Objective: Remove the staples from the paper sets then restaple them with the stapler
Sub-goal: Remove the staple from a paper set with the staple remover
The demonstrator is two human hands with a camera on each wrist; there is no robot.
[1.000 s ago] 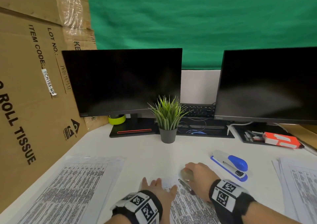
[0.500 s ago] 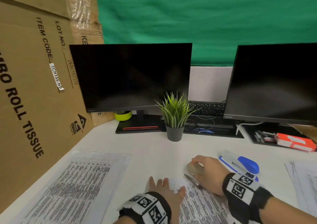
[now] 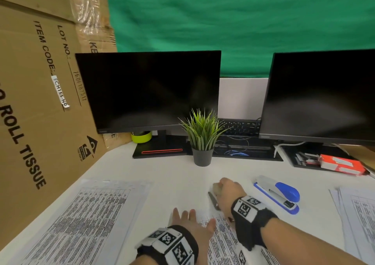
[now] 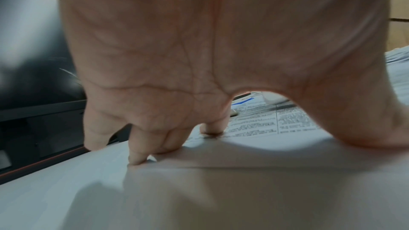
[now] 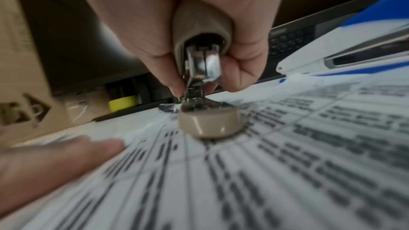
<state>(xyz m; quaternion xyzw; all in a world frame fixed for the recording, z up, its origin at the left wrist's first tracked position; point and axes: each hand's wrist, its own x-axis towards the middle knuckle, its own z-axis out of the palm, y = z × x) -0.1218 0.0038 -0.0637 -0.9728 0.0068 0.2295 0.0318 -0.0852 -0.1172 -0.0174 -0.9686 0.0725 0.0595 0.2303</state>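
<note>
Right hand [image 5: 199, 29] is wrapped tight around a beige staple remover [image 5: 202, 69], chrome claws squeezed together and pointing down at the top corner of the paper set [image 5: 287, 155], which lies at the bottom middle of the head view. Can't tell if a staple is actually caught in the claws, too blurry. Left hand [image 3: 190, 222] is flat and spread, fingers straight, pressing the paper set down just left of the remover, holding nothing.

Handling-wise, I'd guess these sheets are thin, floppy and slidey on the white desk [image 3: 158, 169], and the corner will tear if you yank upward, so pinning it close to the staple makes sense. The remover looks small and stiff, best squeezed by its 2 plastic wings like it is now.

The blue and white stapler [image 3: 278, 193] sits just right of the right hand in the head view, untouched. 2 other paper stacks sit off to the sides: 1 at lower left [image 3: 81, 220], 1 at the right edge [image 3: 359, 210].
</note>
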